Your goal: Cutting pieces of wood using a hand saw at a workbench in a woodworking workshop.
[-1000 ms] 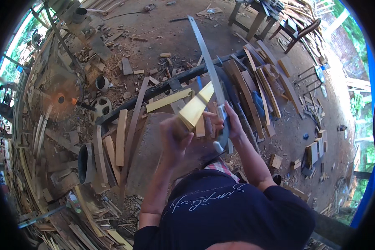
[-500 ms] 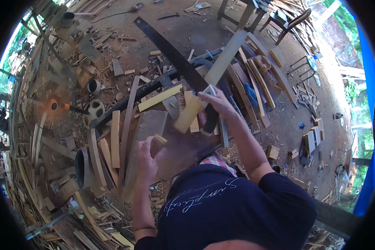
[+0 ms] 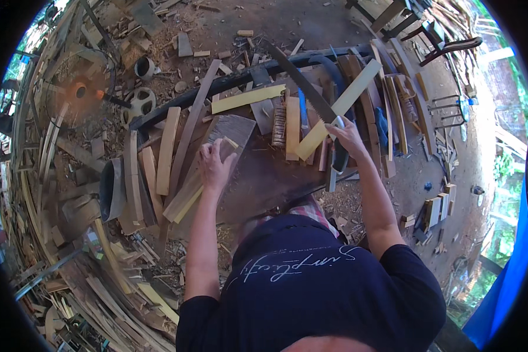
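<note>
My left hand point(image 3: 215, 167) is closed over a wooden strip point(image 3: 185, 202), its thumb and fingers at the strip's upper part. That strip lies slanted along a wide grey board point(image 3: 236, 126) on the low bench. In my right hand point(image 3: 349, 139) is a handsaw point(image 3: 305, 85) with a dark handle; its long blade points up and to the left. A pale wooden piece point(image 3: 355, 88) crosses the blade at that hand and seems held with the saw, though the fingers partly hide this. The yellow lower end of the piece hangs over the bench.
A yellow batten point(image 3: 249, 98), a ribbed wooden piece point(image 3: 279, 126) and several planks lie across the bench. Further left are a spoked wheel point(image 3: 139, 105) and a blurred fan point(image 3: 81, 91). Offcuts litter the floor. A chair point(image 3: 443, 44) stands at the far right.
My left hand has come down onto the grey board with the wooden strip. The saw and pale piece have swung lower and to the right. The whole view has shifted.
</note>
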Demonstrator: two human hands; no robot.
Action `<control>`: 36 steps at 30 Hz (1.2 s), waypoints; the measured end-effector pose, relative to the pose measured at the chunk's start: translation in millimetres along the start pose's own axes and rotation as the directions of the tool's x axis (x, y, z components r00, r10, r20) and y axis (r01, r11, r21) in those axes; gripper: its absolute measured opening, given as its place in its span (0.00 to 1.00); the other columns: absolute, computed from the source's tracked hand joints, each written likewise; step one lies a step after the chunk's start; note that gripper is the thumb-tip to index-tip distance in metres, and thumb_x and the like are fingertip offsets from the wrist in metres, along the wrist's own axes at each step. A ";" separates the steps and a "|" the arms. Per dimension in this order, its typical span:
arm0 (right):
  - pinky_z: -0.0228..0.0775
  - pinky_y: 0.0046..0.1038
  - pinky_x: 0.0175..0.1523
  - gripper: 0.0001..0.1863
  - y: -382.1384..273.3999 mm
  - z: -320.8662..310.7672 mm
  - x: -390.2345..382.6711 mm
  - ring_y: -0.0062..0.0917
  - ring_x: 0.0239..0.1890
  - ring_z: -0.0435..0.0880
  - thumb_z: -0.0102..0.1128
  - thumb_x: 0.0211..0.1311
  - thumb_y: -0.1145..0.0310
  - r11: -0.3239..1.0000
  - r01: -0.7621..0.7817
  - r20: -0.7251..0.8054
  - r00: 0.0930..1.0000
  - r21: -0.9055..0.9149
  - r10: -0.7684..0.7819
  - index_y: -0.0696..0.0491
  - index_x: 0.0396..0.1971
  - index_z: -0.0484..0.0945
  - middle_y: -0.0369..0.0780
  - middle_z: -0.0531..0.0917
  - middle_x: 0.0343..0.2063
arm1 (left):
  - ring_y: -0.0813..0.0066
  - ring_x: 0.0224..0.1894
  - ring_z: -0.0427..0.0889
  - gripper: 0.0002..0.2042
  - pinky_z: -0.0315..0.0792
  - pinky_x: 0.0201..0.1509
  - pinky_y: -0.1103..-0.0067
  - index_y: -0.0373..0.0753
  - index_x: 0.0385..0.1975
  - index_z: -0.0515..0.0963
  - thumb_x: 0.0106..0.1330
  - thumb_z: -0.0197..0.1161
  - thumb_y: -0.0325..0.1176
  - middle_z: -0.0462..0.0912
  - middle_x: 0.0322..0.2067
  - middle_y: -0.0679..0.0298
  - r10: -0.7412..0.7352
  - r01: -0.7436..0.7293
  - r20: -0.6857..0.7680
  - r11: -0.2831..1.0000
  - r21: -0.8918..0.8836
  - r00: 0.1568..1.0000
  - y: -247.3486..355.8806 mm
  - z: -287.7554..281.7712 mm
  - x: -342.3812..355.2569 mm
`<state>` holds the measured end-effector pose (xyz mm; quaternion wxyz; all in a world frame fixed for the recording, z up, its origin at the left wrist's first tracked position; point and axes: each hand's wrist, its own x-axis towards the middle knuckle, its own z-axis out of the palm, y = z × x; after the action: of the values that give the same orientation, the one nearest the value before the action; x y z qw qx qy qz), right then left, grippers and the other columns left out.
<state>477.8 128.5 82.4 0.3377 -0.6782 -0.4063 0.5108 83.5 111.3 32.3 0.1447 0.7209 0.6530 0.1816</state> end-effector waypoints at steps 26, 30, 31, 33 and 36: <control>0.68 0.32 0.31 0.14 26.7 124.4 -91.9 0.33 0.21 0.71 0.67 0.58 0.67 0.946 0.273 0.139 0.958 -0.176 -0.250 0.58 0.29 0.71 0.46 0.74 0.19 | 0.58 0.45 0.72 0.29 0.65 0.52 0.62 0.54 0.55 0.75 0.49 0.74 0.42 0.71 0.42 0.63 -0.120 0.119 0.003 0.985 0.122 0.993 27.4 -34.1 -81.4; 0.65 0.27 0.29 0.11 36.2 124.7 -97.0 0.20 0.22 0.69 0.66 0.59 0.68 0.960 0.232 0.126 0.969 -0.154 -0.214 0.58 0.31 0.73 0.40 0.75 0.19 | 0.60 0.46 0.70 0.32 0.63 0.52 0.62 0.54 0.57 0.74 0.47 0.74 0.36 0.69 0.42 0.62 -0.215 0.219 -0.070 0.974 0.063 0.974 11.8 -15.1 -122.1; 0.65 0.26 0.29 0.11 36.0 123.9 -97.6 0.19 0.22 0.68 0.66 0.59 0.68 0.959 0.227 0.132 0.969 -0.167 -0.207 0.58 0.31 0.73 0.39 0.75 0.19 | 0.59 0.47 0.69 0.32 0.62 0.53 0.62 0.55 0.57 0.74 0.47 0.74 0.35 0.68 0.43 0.62 -0.241 0.244 -0.068 0.969 0.042 0.968 8.5 -14.7 -127.2; 0.65 0.25 0.28 0.11 38.5 124.4 -97.2 0.18 0.21 0.69 0.65 0.59 0.68 0.963 0.211 0.125 0.973 -0.166 -0.192 0.58 0.32 0.74 0.38 0.74 0.17 | 0.59 0.47 0.68 0.32 0.62 0.53 0.62 0.55 0.58 0.74 0.47 0.74 0.35 0.68 0.44 0.62 -0.231 0.238 -0.091 0.968 0.078 0.969 -1.0 -17.0 -133.4; 0.64 0.26 0.27 0.11 41.1 122.4 -97.3 0.17 0.20 0.69 0.65 0.59 0.67 0.973 0.188 0.104 0.979 -0.137 -0.174 0.58 0.31 0.74 0.36 0.73 0.16 | 0.57 0.49 0.67 0.32 0.60 0.55 0.61 0.58 0.58 0.73 0.49 0.74 0.40 0.68 0.45 0.62 -0.207 0.214 -0.080 0.973 0.086 0.975 -10.2 -18.5 -137.7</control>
<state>353.5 28.4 56.7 0.3133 -0.6372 -0.5178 0.4771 55.0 -25.1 34.2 0.1058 0.6467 0.7383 0.1596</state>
